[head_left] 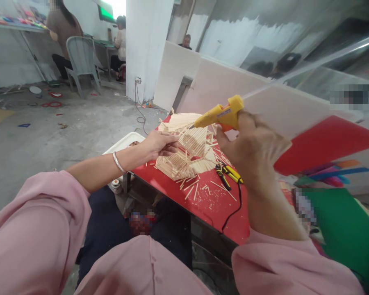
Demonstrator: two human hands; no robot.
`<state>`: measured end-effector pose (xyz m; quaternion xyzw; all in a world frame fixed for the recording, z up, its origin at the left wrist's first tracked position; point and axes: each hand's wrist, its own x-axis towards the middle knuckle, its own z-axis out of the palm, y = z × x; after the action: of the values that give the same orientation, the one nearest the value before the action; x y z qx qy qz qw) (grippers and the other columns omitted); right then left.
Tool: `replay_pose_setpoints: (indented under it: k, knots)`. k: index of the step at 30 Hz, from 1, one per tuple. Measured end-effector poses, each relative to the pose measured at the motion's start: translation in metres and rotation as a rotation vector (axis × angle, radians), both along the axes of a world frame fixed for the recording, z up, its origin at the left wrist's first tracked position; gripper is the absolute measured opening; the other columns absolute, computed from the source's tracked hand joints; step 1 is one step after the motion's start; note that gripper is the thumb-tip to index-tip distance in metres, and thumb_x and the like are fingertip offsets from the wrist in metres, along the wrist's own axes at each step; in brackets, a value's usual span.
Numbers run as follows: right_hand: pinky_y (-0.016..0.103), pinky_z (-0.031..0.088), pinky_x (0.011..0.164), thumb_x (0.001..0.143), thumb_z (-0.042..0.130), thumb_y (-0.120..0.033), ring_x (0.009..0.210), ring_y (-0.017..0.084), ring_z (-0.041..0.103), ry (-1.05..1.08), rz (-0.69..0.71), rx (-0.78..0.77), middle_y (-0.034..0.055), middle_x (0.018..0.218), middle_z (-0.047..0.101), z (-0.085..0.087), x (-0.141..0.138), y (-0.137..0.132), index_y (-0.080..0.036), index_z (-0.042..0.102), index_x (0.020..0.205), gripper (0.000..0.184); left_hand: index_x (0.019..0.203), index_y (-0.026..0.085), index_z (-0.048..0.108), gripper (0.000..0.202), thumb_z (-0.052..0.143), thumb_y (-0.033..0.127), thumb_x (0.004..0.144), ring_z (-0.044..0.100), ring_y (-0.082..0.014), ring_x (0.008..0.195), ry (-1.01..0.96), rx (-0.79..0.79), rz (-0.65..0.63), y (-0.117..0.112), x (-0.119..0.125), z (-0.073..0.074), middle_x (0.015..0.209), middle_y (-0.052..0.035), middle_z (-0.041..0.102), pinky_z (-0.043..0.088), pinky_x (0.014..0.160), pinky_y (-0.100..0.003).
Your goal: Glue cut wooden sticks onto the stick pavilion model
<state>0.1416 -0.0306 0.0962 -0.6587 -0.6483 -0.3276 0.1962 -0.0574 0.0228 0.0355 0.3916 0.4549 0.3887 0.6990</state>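
Observation:
My right hand (249, 139) grips a yellow hot glue gun (223, 114), its nozzle pointing down to the left. A clear glue stick (310, 65) juts far out of its back end. Close to the nozzle, my left hand (162, 144) pinches what looks like a thin wooden stick (184, 132); its exact ends are hard to make out. Below both hands, a structure of pale wooden sticks (175, 164) lies on the red tabletop (172, 190), with stick panels (193, 137) behind it. Yellow-and-black pliers (224, 177) lie to its right.
Loose sticks (195, 190) and offcuts are scattered on the table. A black cord (233, 213) runs over its front edge. White boards (227, 86) stand behind, and a green sheet (341, 225) lies at right. Two people sit at far tables near a grey chair (81, 57).

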Motion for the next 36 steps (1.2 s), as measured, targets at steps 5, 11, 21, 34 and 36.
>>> replay_pose_setpoints:
  k: [5,11,21,34,36]
  knots:
    - [0.034,0.026,0.064,0.091,0.051,-0.049,0.080,0.023,0.055,0.007,0.037,-0.027,0.0160,0.107,0.067,0.000,-0.001,0.003,-0.016,0.060,0.133,0.053,0.071,0.010,0.066,0.024,0.065,0.017,0.094,0.057,-0.0062,0.046,-0.064,-0.085,0.003,0.002,-0.001,0.000,0.057,-0.0024,0.066,0.045,0.050,-0.019]
    - [0.033,0.027,0.064,0.090,0.051,-0.045,0.082,0.023,0.055,-0.038,0.051,-0.055,0.0144,0.106,0.066,-0.006,-0.001,0.007,-0.018,0.057,0.137,0.054,0.083,0.011,0.070,0.010,0.066,0.016,0.092,0.058,-0.0069,0.049,-0.086,-0.086,-0.001,0.003,-0.002,-0.003,0.064,-0.0024,0.069,0.043,0.050,-0.021]
    - [0.033,0.021,0.062,0.090,0.050,-0.040,0.079,0.021,0.053,-0.114,0.064,-0.057,0.0137,0.106,0.067,-0.010,-0.003,0.013,-0.019,0.058,0.136,0.051,0.076,0.013,0.069,0.016,0.071,0.023,0.089,0.059,-0.0076,0.054,-0.122,-0.068,-0.013,0.010,-0.003,-0.018,0.066,-0.0034,0.069,0.045,0.055,-0.022]
    - [0.033,0.022,0.063,0.093,0.048,-0.041,0.079,0.022,0.056,-0.131,0.056,-0.053,0.0141,0.105,0.070,-0.004,-0.006,0.008,-0.018,0.061,0.136,0.050,0.073,0.014,0.071,0.020,0.069,0.023,0.091,0.062,-0.0089,0.056,-0.171,-0.052,-0.054,0.011,-0.002,-0.022,0.072,-0.0078,0.073,0.047,0.053,-0.021]
    - [0.034,0.023,0.064,0.094,0.047,-0.042,0.079,0.022,0.056,-0.144,0.056,-0.041,0.0138,0.105,0.070,-0.004,-0.006,0.007,-0.018,0.060,0.137,0.050,0.072,0.014,0.070,0.022,0.069,0.023,0.091,0.062,-0.0086,0.056,-0.178,-0.049,-0.064,0.011,-0.002,-0.022,0.072,-0.0082,0.074,0.047,0.053,-0.021]
